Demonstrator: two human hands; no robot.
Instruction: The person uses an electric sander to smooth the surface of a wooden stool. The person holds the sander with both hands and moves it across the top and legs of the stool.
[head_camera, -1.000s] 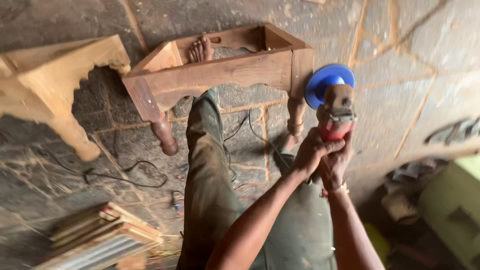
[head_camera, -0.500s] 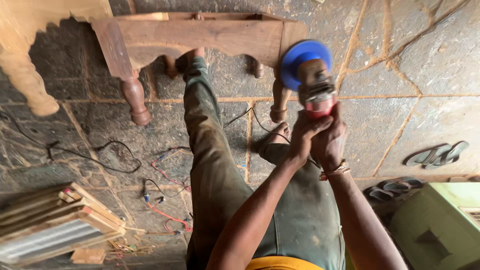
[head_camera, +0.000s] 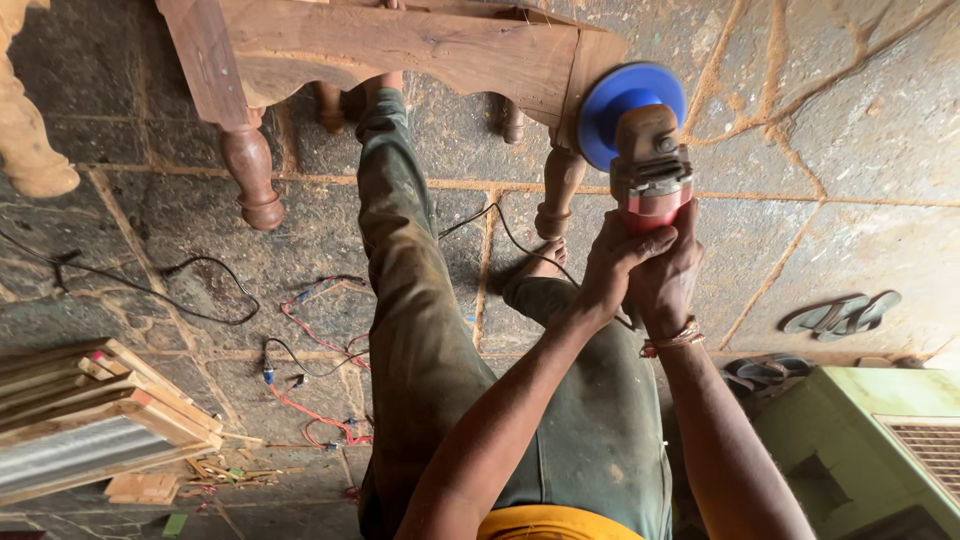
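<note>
Stone-slab floor lay under me, joints packed with reddish dust. A stack of framed wooden boards sat at lower left, offcuts just beside it. Black cable and red wires trailed across the slabs. A pair of sandals rested at right, near a pale green box.

The table frame is bare, unfinished matt wood; the angle grinder has a red plastic body and smooth blue disc; the floor is rough stone.
</note>
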